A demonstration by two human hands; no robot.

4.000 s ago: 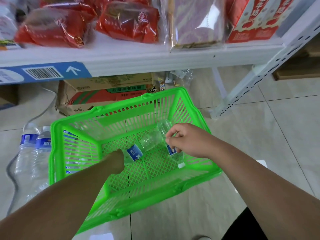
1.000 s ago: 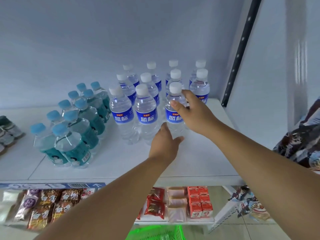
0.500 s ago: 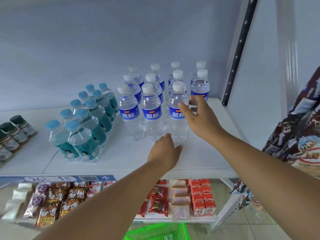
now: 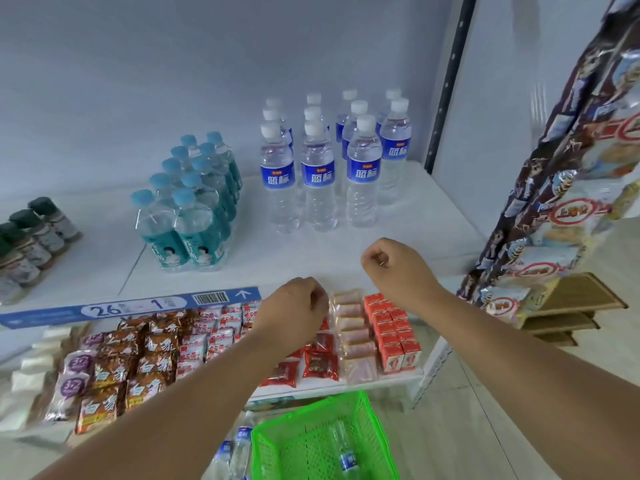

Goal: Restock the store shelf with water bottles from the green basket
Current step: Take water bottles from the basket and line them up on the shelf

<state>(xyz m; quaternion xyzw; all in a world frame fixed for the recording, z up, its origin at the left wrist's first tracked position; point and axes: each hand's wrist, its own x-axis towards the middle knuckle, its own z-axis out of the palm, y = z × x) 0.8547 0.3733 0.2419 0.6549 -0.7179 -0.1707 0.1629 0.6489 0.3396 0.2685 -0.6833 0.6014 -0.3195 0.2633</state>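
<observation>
- Both hands have drawn back from the blue-label water bottles towards the front edge of the upper shelf since half a second ago.
- The left hand and the right hand each have fingers curled in, gripping nothing.
- The bottles stand upright in rows at the right of the shelf, just beside teal bottles.
- The green basket sits on the floor below, with one water bottle lying inside.
- More bottles stand on the floor beside the basket's left.
- Snack packets fill the lower shelf.
</observation>
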